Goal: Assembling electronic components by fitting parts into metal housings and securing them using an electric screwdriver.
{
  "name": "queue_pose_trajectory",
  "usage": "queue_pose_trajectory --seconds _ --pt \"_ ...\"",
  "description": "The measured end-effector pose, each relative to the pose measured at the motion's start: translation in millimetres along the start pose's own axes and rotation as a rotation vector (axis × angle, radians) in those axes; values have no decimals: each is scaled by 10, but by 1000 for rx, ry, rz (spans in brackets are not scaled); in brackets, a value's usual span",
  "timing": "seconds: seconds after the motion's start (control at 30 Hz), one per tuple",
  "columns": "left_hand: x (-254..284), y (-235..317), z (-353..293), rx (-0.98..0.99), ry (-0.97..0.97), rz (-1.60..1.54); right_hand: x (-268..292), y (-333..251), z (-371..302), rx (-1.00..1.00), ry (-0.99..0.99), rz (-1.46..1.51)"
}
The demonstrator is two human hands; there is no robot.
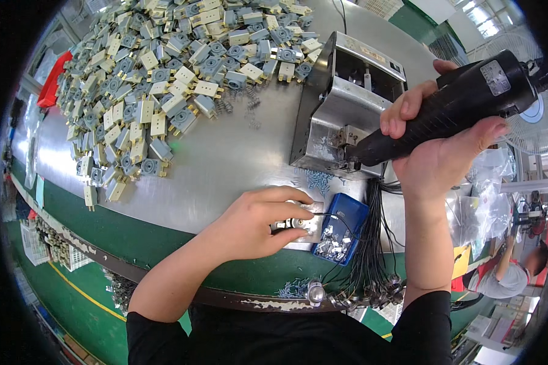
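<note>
My right hand (435, 158) is wrapped around a black electric screwdriver (450, 109). The tool slants down to the left, its tip end at the front of a metal screw feeder (323, 137); the very tip is hard to make out. Lower down, my left hand (246, 225) has its thumb and fingers closed on a small silvery metal fitting (295, 224) with a thin black wire running off to the right. That fitting sits at a small metal plate (313, 234) on the table. A blue tray (360, 213) of small metal pieces stands beside it.
A large heap of grey and cream plastic parts (182, 79) covers the far left, with loose springs (249, 100) by it. Small screws (318, 180) lie below the feeder. Black wires (376, 237) hang over the near edge. A fan (539, 118) and another person (508, 277) are at right.
</note>
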State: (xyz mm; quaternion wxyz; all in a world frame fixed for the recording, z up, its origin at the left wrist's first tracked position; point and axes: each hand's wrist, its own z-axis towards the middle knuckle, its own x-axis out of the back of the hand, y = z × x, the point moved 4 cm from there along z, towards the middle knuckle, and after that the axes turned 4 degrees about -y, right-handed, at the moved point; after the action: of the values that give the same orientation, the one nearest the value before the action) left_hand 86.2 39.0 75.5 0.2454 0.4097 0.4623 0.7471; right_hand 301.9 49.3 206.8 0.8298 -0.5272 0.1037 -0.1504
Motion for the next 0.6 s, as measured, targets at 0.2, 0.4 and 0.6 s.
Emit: queue_pose_trajectory --seconds 0.2,0.4,0.6 --pt "-14 -13 -76 0 6 -15 -42 24 -103 -22 -27 44" --pt "-63 -106 -260 -42 20 41 -181 -114 -628 -125 -223 211" --pt "-119 -230 -361 -30 21 -33 -523 -155 -1038 -159 -401 247"
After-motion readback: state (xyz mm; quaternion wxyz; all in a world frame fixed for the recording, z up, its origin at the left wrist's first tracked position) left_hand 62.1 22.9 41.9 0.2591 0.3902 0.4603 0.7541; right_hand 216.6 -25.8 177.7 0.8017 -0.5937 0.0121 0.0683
